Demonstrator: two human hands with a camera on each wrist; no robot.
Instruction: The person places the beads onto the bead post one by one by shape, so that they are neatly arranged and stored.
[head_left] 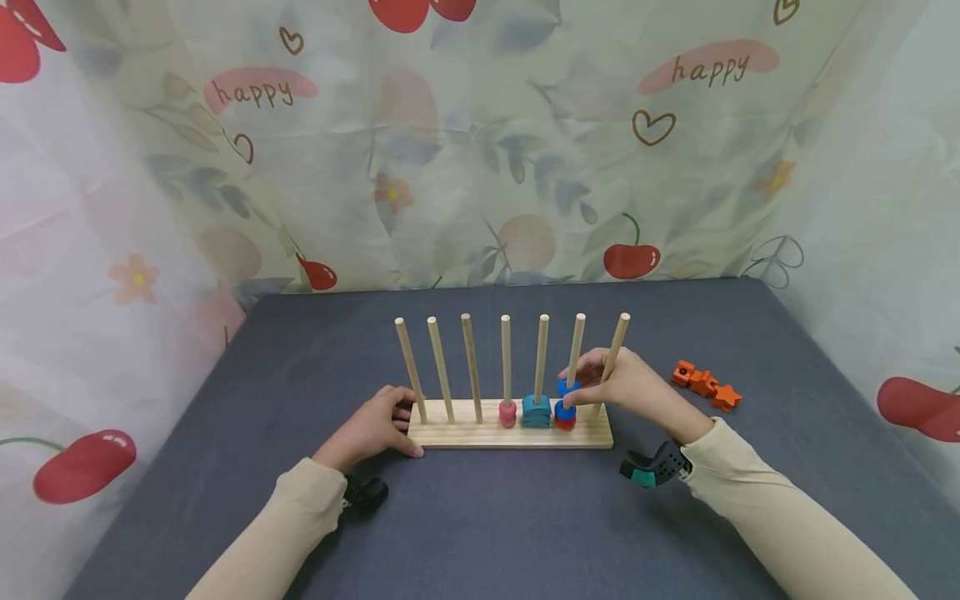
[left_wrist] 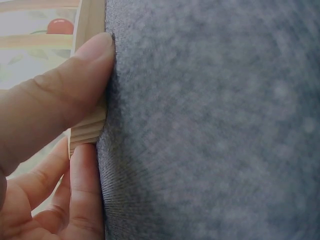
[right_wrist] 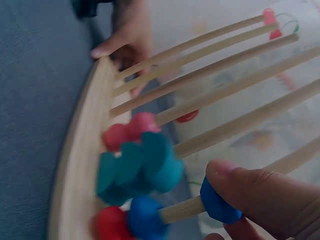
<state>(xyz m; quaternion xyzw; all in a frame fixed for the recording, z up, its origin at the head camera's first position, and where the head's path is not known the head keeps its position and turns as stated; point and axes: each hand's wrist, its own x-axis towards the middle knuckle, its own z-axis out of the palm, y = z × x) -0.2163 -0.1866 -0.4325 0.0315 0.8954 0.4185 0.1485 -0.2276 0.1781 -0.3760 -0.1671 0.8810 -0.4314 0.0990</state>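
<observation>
The right hand (head_left: 618, 382) pinches a blue bead (right_wrist: 220, 204), which is on its stick (head_left: 576, 342) but not all the way down. Just below that hand's fingers, another blue bead (right_wrist: 146, 218) and a red bead (right_wrist: 111, 224) sit on the same stick. The left hand (head_left: 382, 423) holds its end of the wooden peg board (head_left: 450, 435), with three bare sticks (head_left: 441, 367) nearest it. Between the hands, the teal blocks (head_left: 536, 412) and pink beads (head_left: 507, 414) are already stacked. The stacking looks partly done: the orange blocks (head_left: 703, 383) lie loose on the tabletop (head_left: 487, 517), right of the right hand, and the end stick (head_left: 619, 333) beside that hand looks bare where it shows.
</observation>
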